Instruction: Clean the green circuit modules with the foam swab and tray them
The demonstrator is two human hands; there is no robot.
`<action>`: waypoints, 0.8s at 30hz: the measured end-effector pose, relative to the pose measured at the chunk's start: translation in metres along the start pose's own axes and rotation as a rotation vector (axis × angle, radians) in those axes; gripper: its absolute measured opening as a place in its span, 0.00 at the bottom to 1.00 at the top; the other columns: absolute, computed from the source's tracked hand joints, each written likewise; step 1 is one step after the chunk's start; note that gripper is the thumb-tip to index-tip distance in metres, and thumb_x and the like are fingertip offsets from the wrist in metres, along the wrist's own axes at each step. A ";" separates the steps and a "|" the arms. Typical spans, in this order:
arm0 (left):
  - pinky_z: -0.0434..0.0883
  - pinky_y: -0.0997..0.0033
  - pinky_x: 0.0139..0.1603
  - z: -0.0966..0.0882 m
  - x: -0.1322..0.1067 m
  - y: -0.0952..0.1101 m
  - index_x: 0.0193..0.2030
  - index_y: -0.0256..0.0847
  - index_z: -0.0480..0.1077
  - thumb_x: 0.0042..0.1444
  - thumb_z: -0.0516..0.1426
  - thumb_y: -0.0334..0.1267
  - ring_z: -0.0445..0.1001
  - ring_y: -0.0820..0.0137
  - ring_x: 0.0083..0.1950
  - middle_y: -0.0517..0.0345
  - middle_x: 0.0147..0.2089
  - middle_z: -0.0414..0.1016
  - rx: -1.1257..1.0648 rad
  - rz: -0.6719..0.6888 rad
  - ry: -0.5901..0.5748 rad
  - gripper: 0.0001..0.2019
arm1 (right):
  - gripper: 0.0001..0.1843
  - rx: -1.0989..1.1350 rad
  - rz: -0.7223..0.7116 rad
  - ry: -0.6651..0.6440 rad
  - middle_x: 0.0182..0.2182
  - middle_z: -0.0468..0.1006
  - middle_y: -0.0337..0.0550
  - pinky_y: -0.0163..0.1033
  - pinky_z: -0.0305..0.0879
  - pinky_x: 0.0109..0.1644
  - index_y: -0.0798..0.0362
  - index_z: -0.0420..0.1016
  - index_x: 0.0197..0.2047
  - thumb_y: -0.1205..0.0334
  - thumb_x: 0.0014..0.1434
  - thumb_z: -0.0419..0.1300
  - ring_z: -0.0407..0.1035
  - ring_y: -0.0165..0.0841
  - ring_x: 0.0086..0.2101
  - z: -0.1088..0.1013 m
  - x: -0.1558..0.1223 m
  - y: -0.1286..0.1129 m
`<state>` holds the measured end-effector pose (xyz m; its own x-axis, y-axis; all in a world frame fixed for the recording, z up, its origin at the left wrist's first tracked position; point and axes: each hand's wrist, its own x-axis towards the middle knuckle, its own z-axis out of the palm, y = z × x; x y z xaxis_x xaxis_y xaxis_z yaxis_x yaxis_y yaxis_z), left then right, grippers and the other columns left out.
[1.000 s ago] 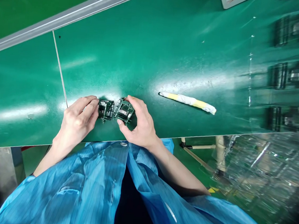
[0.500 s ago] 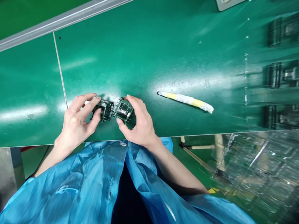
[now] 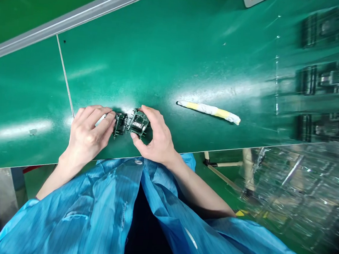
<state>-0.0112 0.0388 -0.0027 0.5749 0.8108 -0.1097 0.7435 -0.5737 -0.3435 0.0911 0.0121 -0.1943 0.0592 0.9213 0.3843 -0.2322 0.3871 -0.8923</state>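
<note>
Two small green circuit-board assemblies lie side by side near the front edge of the green bench. My left hand (image 3: 90,133) is closed at the outer side of the left circuit board assembly (image 3: 120,124), its fingers bent over that end and partly hiding it. Between thumb and fingers, my right hand (image 3: 156,135) grips the right circuit board assembly (image 3: 137,123), which is turned at a slight angle. The inner edges of the two assemblies sit very close together; whether they touch I cannot tell.
A white and yellow wrapped stick (image 3: 208,111) lies right of my hands on the bench (image 3: 191,59). Several blurred board assemblies (image 3: 329,80) stand at the far right. Clear plastic trays (image 3: 295,190) are below the bench edge. A grey rail (image 3: 78,18) borders the back.
My left fingers have drawn together, with the thumb now hidden behind them. The right hand keeps its grip on the right assembly. The whole view has shifted slightly.
</note>
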 end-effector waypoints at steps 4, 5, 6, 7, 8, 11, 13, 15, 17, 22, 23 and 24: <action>0.67 0.60 0.38 -0.004 0.003 -0.001 0.47 0.41 0.75 0.62 0.58 0.29 0.79 0.59 0.43 0.50 0.43 0.82 0.060 0.070 -0.046 0.09 | 0.39 0.017 0.000 -0.007 0.60 0.71 0.59 0.61 0.72 0.58 0.51 0.50 0.72 0.62 0.61 0.59 0.68 0.50 0.59 0.000 0.000 0.001; 0.67 0.60 0.38 -0.005 0.004 -0.001 0.47 0.41 0.74 0.62 0.57 0.29 0.78 0.59 0.43 0.50 0.43 0.82 0.069 0.086 -0.048 0.09 | 0.40 0.025 0.000 -0.007 0.60 0.71 0.59 0.61 0.72 0.59 0.51 0.50 0.72 0.62 0.60 0.59 0.68 0.50 0.59 0.000 0.000 0.001; 0.68 0.60 0.38 -0.006 0.005 -0.002 0.47 0.41 0.74 0.62 0.57 0.29 0.78 0.60 0.43 0.50 0.43 0.82 0.074 0.104 -0.049 0.08 | 0.40 0.033 0.003 -0.006 0.61 0.71 0.59 0.61 0.71 0.59 0.51 0.50 0.73 0.62 0.60 0.59 0.68 0.50 0.59 0.000 0.000 0.001; 0.68 0.60 0.38 -0.007 0.006 -0.002 0.46 0.41 0.74 0.62 0.57 0.29 0.78 0.60 0.43 0.50 0.43 0.82 0.076 0.121 -0.052 0.08 | 0.40 0.038 0.006 -0.007 0.61 0.71 0.58 0.61 0.71 0.59 0.50 0.50 0.73 0.63 0.60 0.59 0.68 0.50 0.59 0.000 0.000 0.000; 0.68 0.60 0.38 -0.007 0.007 -0.003 0.46 0.41 0.74 0.62 0.57 0.29 0.78 0.60 0.43 0.50 0.42 0.82 0.074 0.135 -0.061 0.08 | 0.40 0.041 0.010 -0.003 0.61 0.71 0.58 0.61 0.71 0.59 0.50 0.50 0.73 0.63 0.60 0.59 0.68 0.50 0.59 0.000 0.000 0.000; 0.68 0.61 0.37 -0.009 0.010 -0.005 0.45 0.41 0.74 0.63 0.57 0.30 0.78 0.60 0.43 0.50 0.42 0.82 0.059 0.164 -0.089 0.07 | 0.39 0.029 0.007 0.007 0.60 0.71 0.58 0.60 0.72 0.59 0.51 0.51 0.72 0.63 0.60 0.59 0.68 0.49 0.59 0.001 0.000 -0.001; 0.68 0.61 0.36 -0.010 0.011 -0.007 0.45 0.41 0.73 0.63 0.57 0.30 0.78 0.60 0.43 0.51 0.42 0.81 0.035 0.176 -0.105 0.06 | 0.38 0.015 -0.006 0.014 0.60 0.71 0.59 0.60 0.72 0.59 0.52 0.50 0.72 0.63 0.60 0.58 0.68 0.49 0.59 0.001 0.000 -0.001; 0.69 0.62 0.36 -0.010 0.012 -0.008 0.45 0.40 0.73 0.63 0.57 0.29 0.78 0.61 0.42 0.51 0.42 0.81 -0.008 0.188 -0.115 0.06 | 0.38 0.001 -0.005 0.013 0.60 0.71 0.59 0.59 0.73 0.58 0.52 0.50 0.71 0.63 0.61 0.58 0.68 0.48 0.59 0.000 0.000 -0.002; 0.70 0.63 0.37 -0.008 0.012 -0.010 0.45 0.40 0.73 0.62 0.57 0.28 0.77 0.63 0.41 0.50 0.42 0.81 -0.042 0.192 -0.114 0.06 | 0.38 -0.003 0.004 0.004 0.60 0.71 0.59 0.59 0.73 0.58 0.52 0.50 0.71 0.63 0.61 0.58 0.68 0.48 0.59 0.000 0.000 -0.002; 0.70 0.63 0.37 -0.005 0.008 -0.013 0.45 0.43 0.74 0.63 0.57 0.30 0.78 0.64 0.40 0.53 0.42 0.82 -0.059 0.143 -0.083 0.07 | 0.37 0.042 -0.013 0.011 0.61 0.70 0.62 0.59 0.72 0.59 0.55 0.50 0.71 0.64 0.61 0.58 0.67 0.48 0.60 0.000 0.000 -0.001; 0.71 0.62 0.39 -0.005 0.007 -0.013 0.47 0.43 0.74 0.63 0.58 0.30 0.79 0.63 0.42 0.53 0.43 0.82 -0.066 0.127 -0.076 0.08 | 0.38 0.056 -0.001 0.004 0.61 0.70 0.62 0.59 0.72 0.60 0.54 0.50 0.71 0.64 0.61 0.59 0.68 0.48 0.60 -0.001 0.000 -0.002; 0.73 0.62 0.42 -0.006 0.006 -0.012 0.49 0.43 0.74 0.62 0.59 0.31 0.79 0.62 0.44 0.52 0.45 0.82 -0.082 0.109 -0.065 0.10 | 0.39 0.072 0.020 -0.007 0.60 0.71 0.61 0.59 0.72 0.61 0.54 0.49 0.72 0.64 0.61 0.59 0.68 0.48 0.60 -0.003 0.000 -0.003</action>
<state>-0.0140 0.0501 0.0065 0.6321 0.7478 -0.2033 0.7052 -0.6638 -0.2490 0.0944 0.0111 -0.1926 0.0470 0.9283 0.3688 -0.3028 0.3650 -0.8804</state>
